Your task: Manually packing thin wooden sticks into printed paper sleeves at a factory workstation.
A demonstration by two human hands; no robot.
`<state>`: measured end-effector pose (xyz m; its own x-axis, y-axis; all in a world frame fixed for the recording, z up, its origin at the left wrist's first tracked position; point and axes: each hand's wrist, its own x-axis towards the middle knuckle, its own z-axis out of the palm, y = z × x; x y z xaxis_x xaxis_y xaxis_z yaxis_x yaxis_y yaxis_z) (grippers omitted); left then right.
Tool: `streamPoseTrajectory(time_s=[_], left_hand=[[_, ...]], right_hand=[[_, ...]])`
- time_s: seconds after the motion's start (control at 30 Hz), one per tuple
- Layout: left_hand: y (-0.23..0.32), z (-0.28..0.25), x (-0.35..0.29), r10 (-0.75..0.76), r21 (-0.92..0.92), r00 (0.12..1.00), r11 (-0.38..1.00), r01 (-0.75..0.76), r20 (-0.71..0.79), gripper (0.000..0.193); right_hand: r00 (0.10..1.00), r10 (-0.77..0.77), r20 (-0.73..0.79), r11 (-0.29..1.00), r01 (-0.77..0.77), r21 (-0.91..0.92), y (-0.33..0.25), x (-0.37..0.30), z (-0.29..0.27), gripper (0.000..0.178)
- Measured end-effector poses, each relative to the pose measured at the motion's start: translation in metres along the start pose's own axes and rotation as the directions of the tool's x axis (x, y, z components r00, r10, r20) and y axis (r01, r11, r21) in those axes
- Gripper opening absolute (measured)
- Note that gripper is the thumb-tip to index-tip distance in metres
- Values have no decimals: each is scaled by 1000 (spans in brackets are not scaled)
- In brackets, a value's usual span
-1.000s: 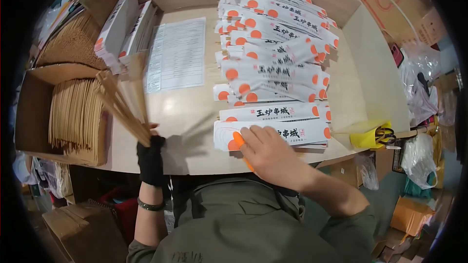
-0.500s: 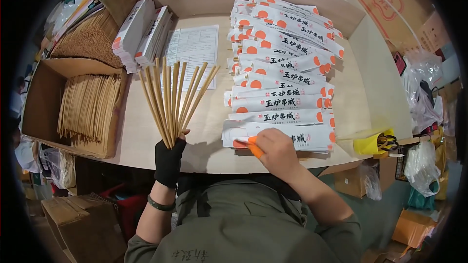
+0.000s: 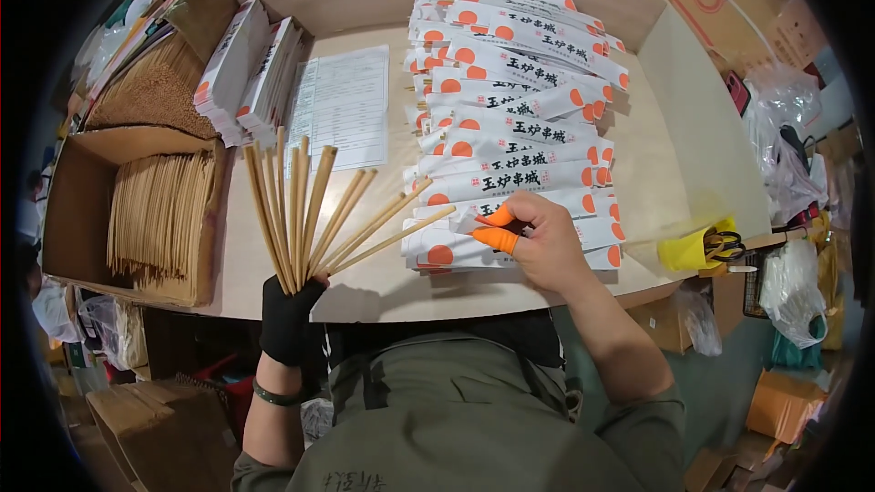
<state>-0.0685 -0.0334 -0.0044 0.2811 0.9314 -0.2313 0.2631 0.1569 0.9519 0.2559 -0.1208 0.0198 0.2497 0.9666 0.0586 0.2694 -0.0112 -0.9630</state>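
Observation:
In a black glove, my left hand (image 3: 290, 321) is closed round the lower ends of several wooden chopsticks (image 3: 319, 193), which fan out upward. The rightmost chopstick leans far to the right, its tip close to my right fingers. Orange finger cots cover the thumb and forefinger of my right hand (image 3: 553, 241). These two pinch the white edge of a paper chopstick sleeve (image 3: 427, 239) at the near end of the pile. Beyond it, many white sleeves with orange dots (image 3: 538, 132) overlap in a long row, some with stick ends showing at their left.
Left on the table stands a cardboard box (image 3: 208, 228) full of thin sticks, with more sticks behind it. Stacks of flat sleeves (image 3: 233, 73) and a printed sheet (image 3: 342, 109) lie nearby. A yellow holder (image 3: 685, 250) with scissors (image 3: 726, 248) sits at the right edge.
My left hand has moved slightly down and left, and the chopsticks spread wider, one tilting to the right. My right hand has risen a little and now pinches the sleeve's edge.

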Motion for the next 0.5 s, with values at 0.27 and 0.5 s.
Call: streamPoseTrajectory(time_s=[0.27,0.5], left_hand=[[16,-13,-4,86,236,996,967,-93,38,14],[35,-32,6,189,375,946,884,-280,262,22]], right_hand=[[999,-21,42,998,23,-54,-1,-3,-2,13],[876,-468,115,773,469,-427,0,-2,-7,14]])
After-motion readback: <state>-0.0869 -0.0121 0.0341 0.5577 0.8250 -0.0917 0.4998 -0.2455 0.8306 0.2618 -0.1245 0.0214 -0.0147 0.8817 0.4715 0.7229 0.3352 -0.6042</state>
